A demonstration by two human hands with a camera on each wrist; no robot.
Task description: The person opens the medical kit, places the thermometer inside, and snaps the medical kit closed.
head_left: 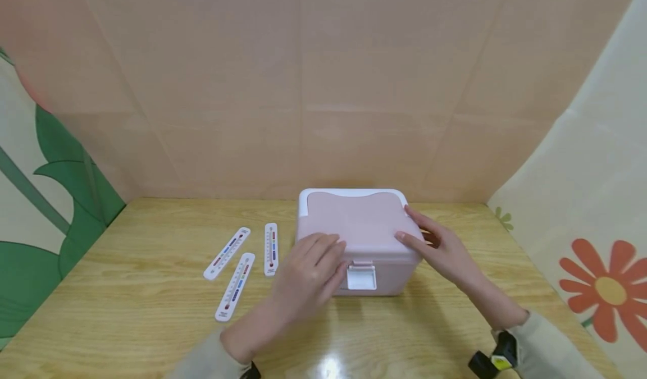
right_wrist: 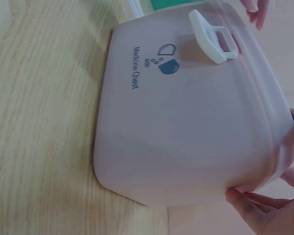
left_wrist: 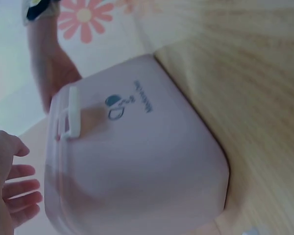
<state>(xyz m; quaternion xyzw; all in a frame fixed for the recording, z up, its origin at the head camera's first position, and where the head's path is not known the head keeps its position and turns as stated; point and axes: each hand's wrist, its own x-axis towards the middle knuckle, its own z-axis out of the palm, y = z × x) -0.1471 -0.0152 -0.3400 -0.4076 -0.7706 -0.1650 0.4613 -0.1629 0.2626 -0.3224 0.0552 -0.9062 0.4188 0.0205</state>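
Observation:
A pink medicine chest [head_left: 354, 222] with a white-trimmed lid stands on the table, its lid down. On its front, the white latch [right_wrist: 213, 41] sticks outward, above the printed words "Medicine Chest". My right hand [head_left: 445, 250] holds the lid's right side, thumb on top and fingers at the edge; the right wrist view shows these fingers [right_wrist: 250, 208] against the side. Over the front left of the lid is my left hand [head_left: 310, 275], its fingers loosely bent. In the left wrist view those fingers [left_wrist: 22, 188] are apart from the chest and hold nothing.
Three white thermometers lie left of the chest: one upright-set thermometer [head_left: 270, 250] beside it, a slanted thermometer [head_left: 227, 254] farther left, and a nearer thermometer [head_left: 235, 287]. A plain backdrop [head_left: 303, 87] rises behind the wooden table [head_left: 151, 289]; a flower-printed cloth [head_left: 581, 199] hangs at right.

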